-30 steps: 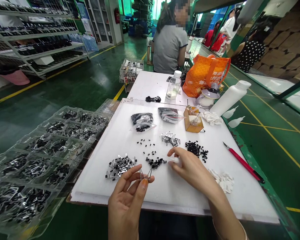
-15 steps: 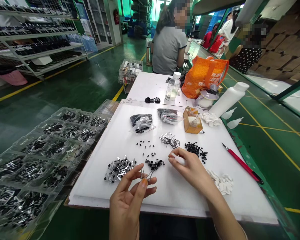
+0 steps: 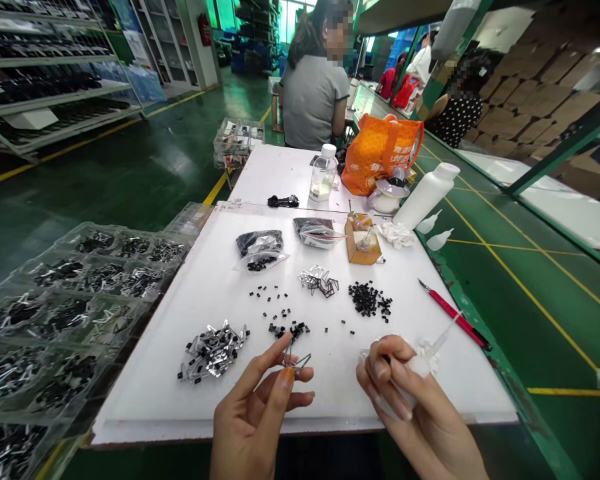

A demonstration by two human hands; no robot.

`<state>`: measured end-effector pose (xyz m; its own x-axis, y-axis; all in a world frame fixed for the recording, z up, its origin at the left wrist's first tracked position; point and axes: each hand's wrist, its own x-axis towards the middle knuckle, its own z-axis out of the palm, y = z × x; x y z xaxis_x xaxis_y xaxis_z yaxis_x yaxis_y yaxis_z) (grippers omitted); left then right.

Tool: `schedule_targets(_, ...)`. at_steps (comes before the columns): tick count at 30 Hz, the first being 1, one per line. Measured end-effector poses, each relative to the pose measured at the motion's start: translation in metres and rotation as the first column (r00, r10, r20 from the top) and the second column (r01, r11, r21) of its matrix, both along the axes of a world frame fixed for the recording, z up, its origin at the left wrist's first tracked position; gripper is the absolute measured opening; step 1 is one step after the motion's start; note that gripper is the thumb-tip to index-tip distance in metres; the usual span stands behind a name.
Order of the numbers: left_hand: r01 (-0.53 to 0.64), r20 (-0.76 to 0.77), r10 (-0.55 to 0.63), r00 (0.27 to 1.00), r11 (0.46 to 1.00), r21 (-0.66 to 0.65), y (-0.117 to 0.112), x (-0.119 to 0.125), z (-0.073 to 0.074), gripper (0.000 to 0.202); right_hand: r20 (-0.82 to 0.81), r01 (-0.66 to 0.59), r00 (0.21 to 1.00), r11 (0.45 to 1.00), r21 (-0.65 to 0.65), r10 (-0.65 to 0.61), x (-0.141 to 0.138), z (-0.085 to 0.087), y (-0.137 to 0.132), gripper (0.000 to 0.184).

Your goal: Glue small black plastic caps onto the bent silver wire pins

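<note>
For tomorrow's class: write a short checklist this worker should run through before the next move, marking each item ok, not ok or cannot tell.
Left hand holds the wire part: ok.
Right hand holds the dropper bottle: ok.
Amount left in the bottle: cannot tell, the fingers cover it.
Nozzle clear of the knife: cannot tell, they overlap in this view.
Black pieces on the board within reach: ok.
</note>
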<state>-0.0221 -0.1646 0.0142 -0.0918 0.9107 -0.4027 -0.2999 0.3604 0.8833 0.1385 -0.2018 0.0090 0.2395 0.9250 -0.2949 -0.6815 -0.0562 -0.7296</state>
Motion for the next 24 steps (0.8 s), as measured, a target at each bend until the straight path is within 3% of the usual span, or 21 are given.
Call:
schedule_targets(9,0.215,0.02,-0.217,0.976,0.975,0.058,0.004,-0.009,-0.011,0.029,-0.042,-0.026,0.999,1.0,-0.007,0.026,-0.003,0.004,-0.007,0.012)
schedule_targets(17,0.246,0.013,-0.248,0.969,0.965,0.085,-0.001,0.0,-0.005,0.026,0.028,0.051,0.998,0.997,-0.066,-0.049,-0.004,0.003,-0.009,0.02)
schedule_targets(24,0.135,0.028,-0.138,0.99,0.988,0.076,-0.007,0.015,0.012,0.025,0.215,0.146,0.968,0.987,-0.064,-0.129,-0.007,0.006,-0.01,0.029)
